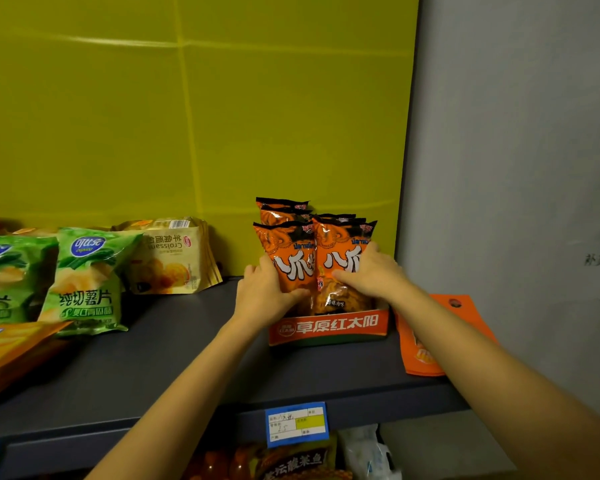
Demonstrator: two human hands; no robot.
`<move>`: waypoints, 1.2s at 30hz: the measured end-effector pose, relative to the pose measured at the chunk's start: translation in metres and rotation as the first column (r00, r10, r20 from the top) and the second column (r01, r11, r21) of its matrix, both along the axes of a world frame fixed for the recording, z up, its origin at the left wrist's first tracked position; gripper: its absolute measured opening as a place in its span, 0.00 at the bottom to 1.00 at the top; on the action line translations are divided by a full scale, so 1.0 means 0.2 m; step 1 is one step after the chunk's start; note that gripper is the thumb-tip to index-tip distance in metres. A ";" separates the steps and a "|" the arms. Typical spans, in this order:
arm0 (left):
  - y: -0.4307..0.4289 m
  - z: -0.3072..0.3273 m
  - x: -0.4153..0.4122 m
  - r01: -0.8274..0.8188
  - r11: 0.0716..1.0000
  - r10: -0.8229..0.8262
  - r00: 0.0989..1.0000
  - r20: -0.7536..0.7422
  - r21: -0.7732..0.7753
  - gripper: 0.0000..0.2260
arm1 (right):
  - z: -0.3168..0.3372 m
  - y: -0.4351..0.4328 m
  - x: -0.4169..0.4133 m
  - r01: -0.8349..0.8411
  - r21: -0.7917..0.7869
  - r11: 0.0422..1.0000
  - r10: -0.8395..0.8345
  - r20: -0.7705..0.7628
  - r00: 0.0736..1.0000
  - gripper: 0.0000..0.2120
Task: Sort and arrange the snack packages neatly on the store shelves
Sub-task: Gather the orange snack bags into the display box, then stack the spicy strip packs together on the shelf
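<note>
- Grey shelf (187, 362): a red cardboard tray (329, 328) sits at its right end.
- Left hand (264, 289) and right hand (373, 271) each wrap a front orange bag (288, 247) standing in the tray, thumbs across.
- Bags seem light, puffy, slippery; hold sides gently.

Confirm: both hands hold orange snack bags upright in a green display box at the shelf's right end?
Wrong colour: the head view shows an orange-red display box. The left hand and right hand do hold orange snack bags upright in it.
</note>
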State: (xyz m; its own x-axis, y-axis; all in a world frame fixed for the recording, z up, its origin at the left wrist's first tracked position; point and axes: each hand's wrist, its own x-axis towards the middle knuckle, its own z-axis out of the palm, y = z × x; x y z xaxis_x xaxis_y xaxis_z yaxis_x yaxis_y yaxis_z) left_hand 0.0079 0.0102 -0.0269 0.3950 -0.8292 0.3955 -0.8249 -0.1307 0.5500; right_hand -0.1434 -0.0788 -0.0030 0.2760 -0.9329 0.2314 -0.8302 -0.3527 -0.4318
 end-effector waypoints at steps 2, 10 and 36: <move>0.00 -0.02 0.01 0.019 0.998 -0.019 1.000 0.003 -0.067 0.34 | 0.01 0.02 -0.01 0.014 -0.013 1.000 -0.014 -0.040 0.999 0.44; 0.11 -0.06 -0.06 -0.023 0.926 0.095 0.980 0.174 -0.376 0.38 | 0.04 0.07 -0.27 -0.029 0.014 0.999 0.028 0.057 0.998 0.33; -0.05 -0.26 -0.81 0.217 0.961 -0.260 0.921 0.290 0.170 0.17 | -0.38 -0.11 -1.02 -0.104 0.409 0.907 -0.130 0.505 0.853 0.10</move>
